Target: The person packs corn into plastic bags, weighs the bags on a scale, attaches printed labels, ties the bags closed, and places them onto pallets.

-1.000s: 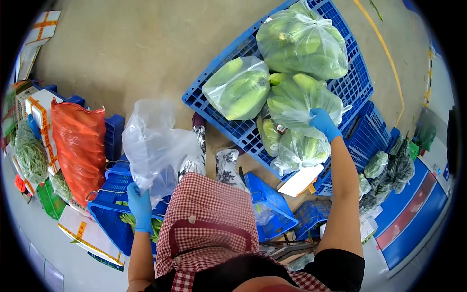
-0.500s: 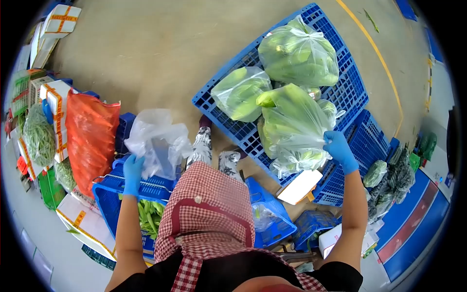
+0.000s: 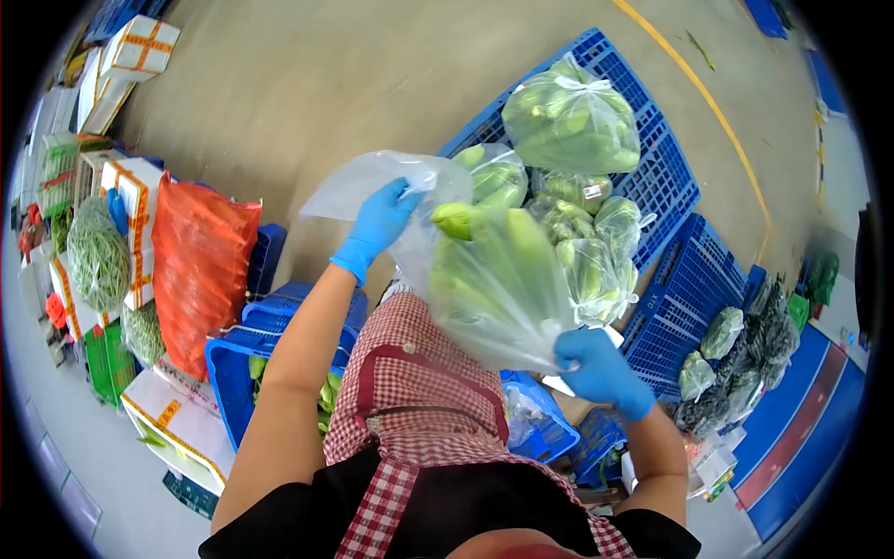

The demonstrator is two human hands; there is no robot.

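Observation:
My right hand (image 3: 603,374), in a blue glove, is closed around the gathered end of a clear plastic bag of green vegetables (image 3: 503,279). That bag hangs tilted in front of my apron, and a pale green tip pokes towards the left. My left hand (image 3: 380,224), also gloved in blue, pinches a loose, thin plastic bag (image 3: 424,172) that spreads out beside the filled one. The two bags overlap, and I cannot tell whether the loose one is around the filled one. Beyond them, several tied bags of green vegetables (image 3: 573,121) lie on a blue plastic pallet (image 3: 666,154).
On the left stand a red-orange sack (image 3: 200,279), white foam boxes (image 3: 140,47) and a blue crate (image 3: 228,373) with green vegetables. A second blue pallet (image 3: 689,289) and dark bags (image 3: 759,345) lie to the right. A blue bin (image 3: 549,433) sits by my apron.
My right hand has lifted the bag of vegetables off the pallet and drawn it towards me. My left hand has brought the loose bag up and right beside it. Smaller bags on the pallet are now uncovered.

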